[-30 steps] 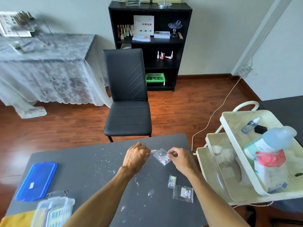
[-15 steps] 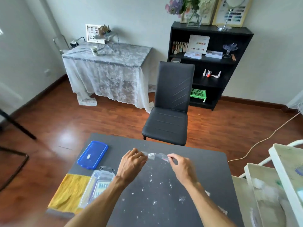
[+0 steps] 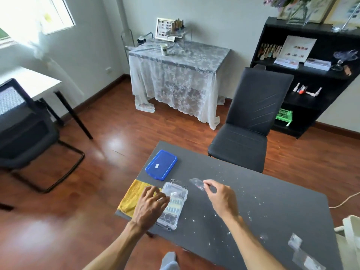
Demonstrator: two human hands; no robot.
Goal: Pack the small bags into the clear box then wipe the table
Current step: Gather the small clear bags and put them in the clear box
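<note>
In the head view, I see that the right hand [image 3: 221,199] now alone pinches a small bag [image 3: 197,184] at fingertips, just right of the clear box [image 3: 173,205], while the left hand [image 3: 150,206] has let go of it and rests with loosely spread fingers, gripping nothing, on the box's left edge. The view has swung left, so the blue lid [image 3: 161,167] and yellow cloth [image 3: 131,197] are now central. I judge the bag goes in next (two more bags [image 3: 303,254] wait far right on the speckled table [image 3: 272,207]).

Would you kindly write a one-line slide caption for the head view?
Right hand carries a small bag toward the clear box, which the left hand steadies on the dark table.
</note>
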